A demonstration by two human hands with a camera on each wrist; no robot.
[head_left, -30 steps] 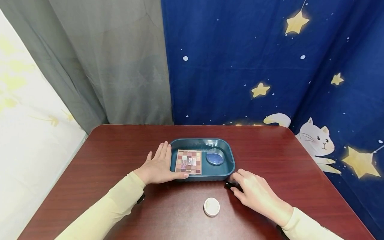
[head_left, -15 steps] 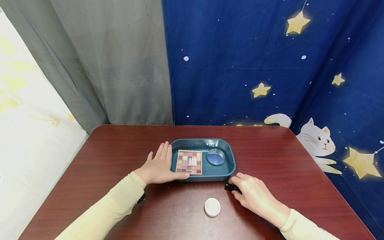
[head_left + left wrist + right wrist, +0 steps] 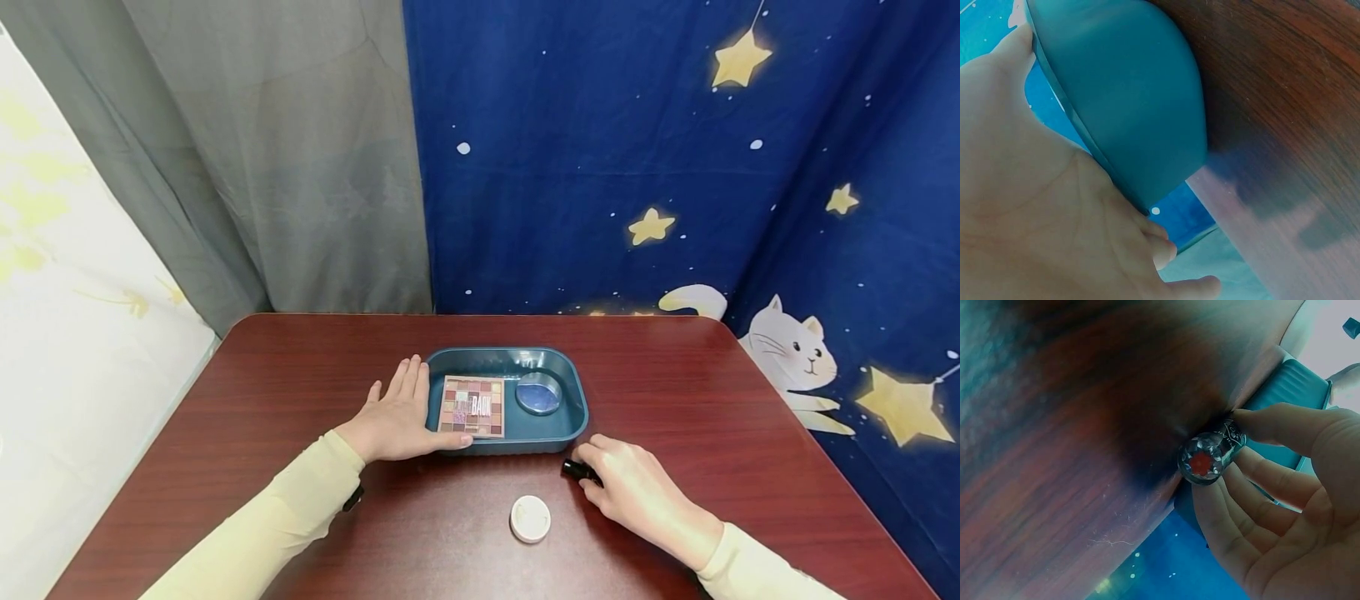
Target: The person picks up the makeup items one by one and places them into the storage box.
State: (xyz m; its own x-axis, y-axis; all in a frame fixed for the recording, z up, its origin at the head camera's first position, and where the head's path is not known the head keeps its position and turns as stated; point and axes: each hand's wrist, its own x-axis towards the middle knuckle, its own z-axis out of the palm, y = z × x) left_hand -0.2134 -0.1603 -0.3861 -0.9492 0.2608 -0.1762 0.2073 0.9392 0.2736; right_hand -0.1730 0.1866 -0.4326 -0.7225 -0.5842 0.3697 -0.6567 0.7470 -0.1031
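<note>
A blue-green tray (image 3: 525, 447) stands mid-table, holding an eyeshadow palette (image 3: 472, 407) on its left and a round clear-lidded case (image 3: 538, 393) on its right. With fingers straight, my left hand (image 3: 393, 421) rests against the tray's left end, thumb over the near rim. In the left wrist view its palm lies along the tray wall (image 3: 1129, 100). My right hand (image 3: 637, 483) pinches a small black tube (image 3: 577, 470) on the table by the tray's near right corner. The right wrist view shows the black tube's clear, faceted end (image 3: 1200, 461) with red inside.
A round white lid or jar (image 3: 530, 519) sits on the reddish-brown table (image 3: 315, 367), nearer the viewer than the tray. Behind the table's far edge hang a grey curtain (image 3: 330, 167) and a blue curtain (image 3: 570, 100) with stars.
My right hand and the black tube have shifted very slightly toward the viewer. My left hand and the tray stay where they were.
</note>
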